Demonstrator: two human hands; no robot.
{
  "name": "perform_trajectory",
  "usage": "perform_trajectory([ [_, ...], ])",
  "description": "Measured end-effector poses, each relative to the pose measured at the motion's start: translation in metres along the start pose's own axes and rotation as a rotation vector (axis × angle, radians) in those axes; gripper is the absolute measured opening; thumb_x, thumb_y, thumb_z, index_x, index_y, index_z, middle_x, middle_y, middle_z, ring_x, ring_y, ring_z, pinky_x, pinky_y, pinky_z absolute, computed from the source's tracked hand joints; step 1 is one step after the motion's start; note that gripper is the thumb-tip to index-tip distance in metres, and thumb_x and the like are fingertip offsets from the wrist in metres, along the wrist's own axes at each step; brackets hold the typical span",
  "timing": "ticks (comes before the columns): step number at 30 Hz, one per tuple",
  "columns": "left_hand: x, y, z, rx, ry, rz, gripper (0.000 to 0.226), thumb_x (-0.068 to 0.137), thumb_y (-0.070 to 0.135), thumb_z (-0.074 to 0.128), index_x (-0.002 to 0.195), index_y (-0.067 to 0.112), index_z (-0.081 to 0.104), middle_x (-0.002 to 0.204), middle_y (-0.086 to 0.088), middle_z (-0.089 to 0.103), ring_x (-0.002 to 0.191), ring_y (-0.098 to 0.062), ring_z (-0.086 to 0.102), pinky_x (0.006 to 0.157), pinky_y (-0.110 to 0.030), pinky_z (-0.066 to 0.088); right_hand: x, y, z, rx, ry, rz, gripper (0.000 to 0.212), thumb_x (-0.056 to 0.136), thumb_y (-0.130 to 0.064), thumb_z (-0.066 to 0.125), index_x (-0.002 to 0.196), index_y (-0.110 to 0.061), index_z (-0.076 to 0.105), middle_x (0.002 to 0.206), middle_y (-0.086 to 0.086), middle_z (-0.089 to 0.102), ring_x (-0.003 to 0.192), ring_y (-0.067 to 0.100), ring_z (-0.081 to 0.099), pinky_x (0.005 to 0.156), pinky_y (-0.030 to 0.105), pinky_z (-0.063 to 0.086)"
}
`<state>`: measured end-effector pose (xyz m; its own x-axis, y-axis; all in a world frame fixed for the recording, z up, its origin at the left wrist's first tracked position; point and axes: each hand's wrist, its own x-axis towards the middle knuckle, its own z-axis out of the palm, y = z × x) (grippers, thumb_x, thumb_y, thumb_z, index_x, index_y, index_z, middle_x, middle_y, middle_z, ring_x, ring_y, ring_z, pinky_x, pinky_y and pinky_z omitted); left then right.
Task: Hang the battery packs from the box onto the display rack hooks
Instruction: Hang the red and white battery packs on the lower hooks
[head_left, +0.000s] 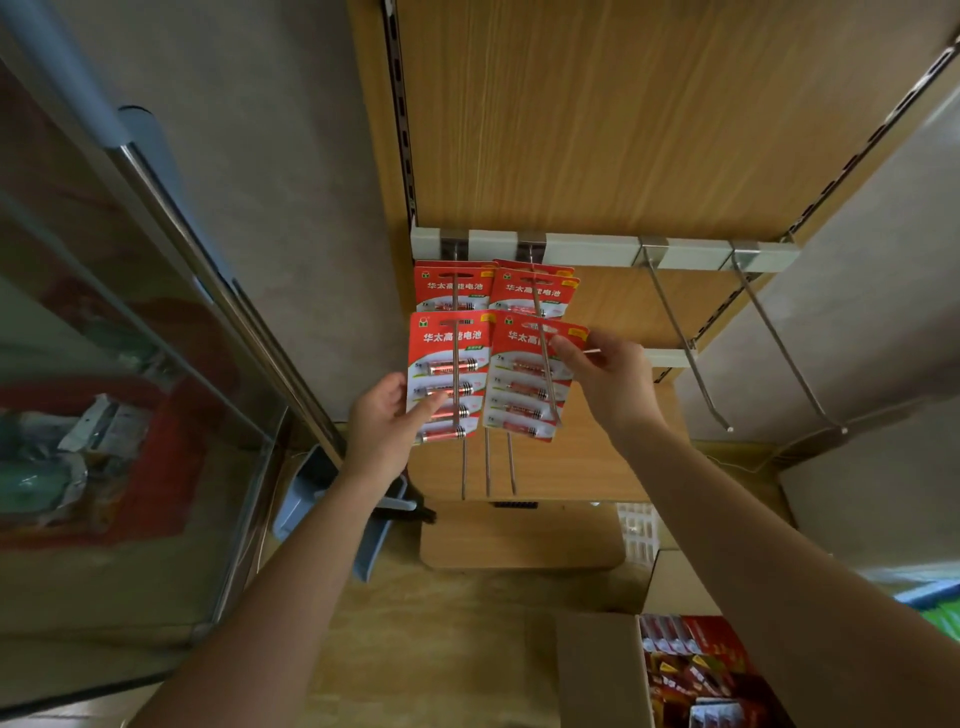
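Two red battery packs hang far back on the two left hooks of the rack rail (592, 249). My left hand (382, 426) grips the lower left edge of another red pack (449, 374), threaded on the leftmost hook (456, 364). My right hand (605, 374) pinches the upper right corner of a second red pack (524, 384), which sits tilted on the neighbouring hook (545, 374). The cardboard box (597, 670) at the bottom right holds several more red packs (701, 670).
Two bare metal hooks (685, 353) (784, 353) stick out from the rail to the right. A glass-fronted cabinet (130, 415) stands on the left, with a blue dustpan (311, 499) at its foot. Wooden back panel and slotted uprights frame the rack.
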<state>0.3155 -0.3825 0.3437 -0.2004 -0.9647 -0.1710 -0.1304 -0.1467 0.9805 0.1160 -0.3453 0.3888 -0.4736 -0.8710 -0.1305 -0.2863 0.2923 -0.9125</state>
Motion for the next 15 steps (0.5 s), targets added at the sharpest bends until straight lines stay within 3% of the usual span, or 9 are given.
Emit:
perform_trajectory([
  [4,0.028,0.006,0.003,0.048,0.021,0.023,0.021,0.085,0.007,0.061,0.106,0.006,0.061,0.089,0.008,0.066,0.072,0.008,0.067,0.060,-0.009,0.053,0.024,-0.007,0.005,-0.005,-0.002,0.006,0.028,0.091,-0.029,0.055,0.110,-0.011,0.064,0.097,0.001,0.069,0.083,0.010,0.061,0.066,0.018,0.044],
  [7,0.044,0.010,0.006,0.082,0.041,0.028,0.022,0.085,0.008,0.061,0.106,0.005,0.062,0.090,0.004,0.067,0.070,0.003,0.068,0.059,-0.009,0.053,0.037,-0.009,0.007,-0.023,0.000,-0.012,0.027,0.092,-0.028,0.054,0.110,-0.011,0.065,0.096,0.001,0.068,0.079,0.006,0.060,0.064,0.016,0.043],
  [12,0.063,0.010,0.009,0.116,0.088,-0.002,0.022,0.083,0.009,0.065,0.104,0.004,0.063,0.092,0.001,0.067,0.072,0.001,0.065,0.060,-0.012,0.052,0.052,-0.008,0.009,-0.064,0.035,-0.030,0.028,0.090,-0.029,0.057,0.110,-0.012,0.065,0.100,0.004,0.069,0.092,0.016,0.062,0.079,0.024,0.049],
  [15,0.067,0.009,0.011,0.121,0.127,-0.025,0.022,0.081,0.013,0.068,0.101,0.005,0.064,0.090,0.000,0.068,0.074,-0.002,0.066,0.063,-0.015,0.053,0.049,-0.004,0.012,-0.042,0.085,-0.023,0.027,0.088,-0.026,0.060,0.112,-0.012,0.061,0.101,-0.001,0.066,0.092,0.011,0.060,0.073,0.013,0.045],
])
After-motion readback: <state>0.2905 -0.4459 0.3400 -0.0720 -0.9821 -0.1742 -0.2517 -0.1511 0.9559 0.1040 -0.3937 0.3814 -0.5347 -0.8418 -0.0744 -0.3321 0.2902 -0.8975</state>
